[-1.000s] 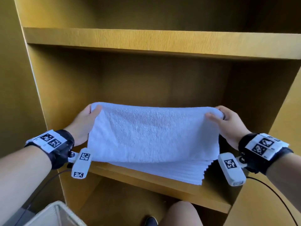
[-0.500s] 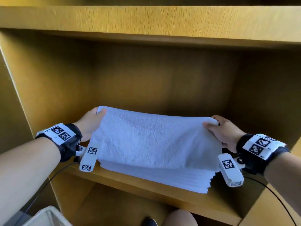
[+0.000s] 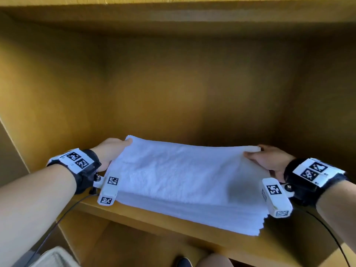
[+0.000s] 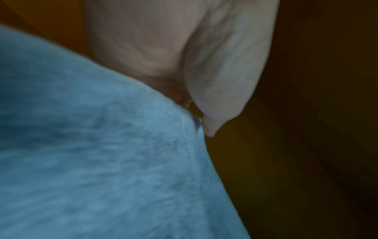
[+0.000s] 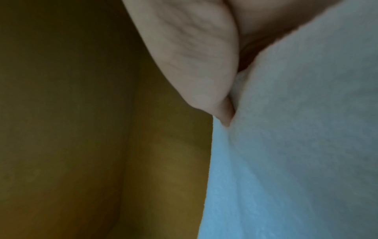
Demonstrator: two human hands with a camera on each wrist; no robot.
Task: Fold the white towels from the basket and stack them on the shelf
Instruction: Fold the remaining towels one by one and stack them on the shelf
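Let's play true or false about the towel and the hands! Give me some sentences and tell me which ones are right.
1. Both hands hold the folded towel. True: the left hand and the right hand each grip a far corner.
2. The towel is red. False: it is white.
3. A stack of towels already lies on the wooden shelf. True.
4. The stack sits on the floor. False: it sits on the shelf.
5. The right hand is empty. False: it pinches the towel's corner.
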